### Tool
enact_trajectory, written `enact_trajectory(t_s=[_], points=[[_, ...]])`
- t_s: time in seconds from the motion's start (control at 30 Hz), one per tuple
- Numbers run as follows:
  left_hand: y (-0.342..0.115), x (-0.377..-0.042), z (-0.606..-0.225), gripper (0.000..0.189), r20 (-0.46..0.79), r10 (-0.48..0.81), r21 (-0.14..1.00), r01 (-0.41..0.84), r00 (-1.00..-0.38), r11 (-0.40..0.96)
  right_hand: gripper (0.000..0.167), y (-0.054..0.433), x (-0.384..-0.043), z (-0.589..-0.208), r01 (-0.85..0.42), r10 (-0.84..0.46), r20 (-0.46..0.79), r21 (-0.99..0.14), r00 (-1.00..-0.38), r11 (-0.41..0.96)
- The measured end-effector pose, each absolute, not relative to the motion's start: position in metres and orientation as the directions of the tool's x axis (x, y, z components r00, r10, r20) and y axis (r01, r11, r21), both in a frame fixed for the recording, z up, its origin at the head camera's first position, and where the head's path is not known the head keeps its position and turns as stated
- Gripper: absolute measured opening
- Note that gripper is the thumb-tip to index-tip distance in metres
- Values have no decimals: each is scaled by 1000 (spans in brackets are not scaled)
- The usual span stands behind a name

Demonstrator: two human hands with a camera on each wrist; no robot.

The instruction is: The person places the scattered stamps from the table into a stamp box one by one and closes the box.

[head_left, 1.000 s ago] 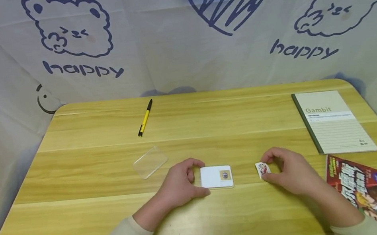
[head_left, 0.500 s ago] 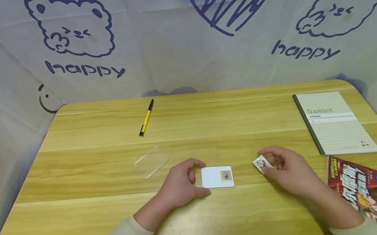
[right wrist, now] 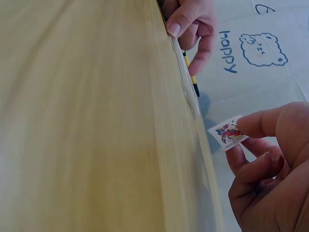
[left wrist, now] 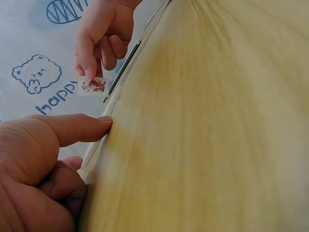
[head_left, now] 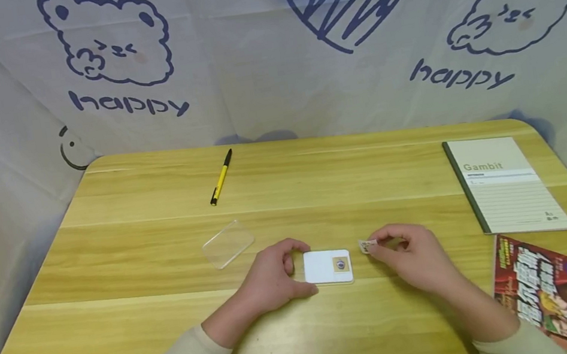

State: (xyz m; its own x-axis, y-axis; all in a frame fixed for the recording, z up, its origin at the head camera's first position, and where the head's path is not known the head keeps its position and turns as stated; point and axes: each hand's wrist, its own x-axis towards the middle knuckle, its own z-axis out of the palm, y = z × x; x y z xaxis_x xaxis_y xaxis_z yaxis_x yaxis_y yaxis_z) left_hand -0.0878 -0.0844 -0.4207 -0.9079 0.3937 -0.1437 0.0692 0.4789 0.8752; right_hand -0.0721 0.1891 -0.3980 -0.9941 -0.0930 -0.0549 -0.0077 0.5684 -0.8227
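Note:
My left hand (head_left: pixel 270 278) rests on the table and grips a flat white rectangular piece (head_left: pixel 320 267) by its long edges, thumb at the near side and forefinger at the far side. A small tan stamp (head_left: pixel 340 264) with a dark round design lies on the right end of that piece. Just to the right, my right hand (head_left: pixel 414 255) pinches a small stamp between thumb and fingers. In the right wrist view this stamp (right wrist: pixel 226 133) shows a colourful figure on white and perforated edges. It is held tilted above the table, apart from the white piece.
A clear plastic cover (head_left: pixel 228 245) lies left of the white piece, and a yellow and black pen (head_left: pixel 221 178) lies behind it. On the right are a notebook (head_left: pixel 510 184) and a colourful magazine (head_left: pixel 566 288). A drawn-on white cloth (head_left: pixel 255 54) hangs behind the table (head_left: pixel 135 246).
My right hand has moved left, bringing the stamp closer to the white piece and turning it. My left hand has kept its hold on the white piece.

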Motion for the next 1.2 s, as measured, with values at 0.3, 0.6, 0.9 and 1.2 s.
enact_trajectory(t_s=[0.3,0.6,0.9,1.2], points=[[-85,-87,-421,62,-147,396,868,74,-907,491,13,163,-77,-397,-24,-166,-59,-889,-984,458],[-86,-87,-418,62,-156,400,865,71,-903,497,13,138,-82,-399,-69,-275,-58,-899,-960,432],[-85,-87,-418,61,-152,407,867,77,-901,493,8,129,-84,-404,-156,-367,-23,-879,-930,450],[-85,-88,-418,62,-155,408,867,74,-900,492,12,127,-84,-406,-232,-357,29,-808,-934,541]])
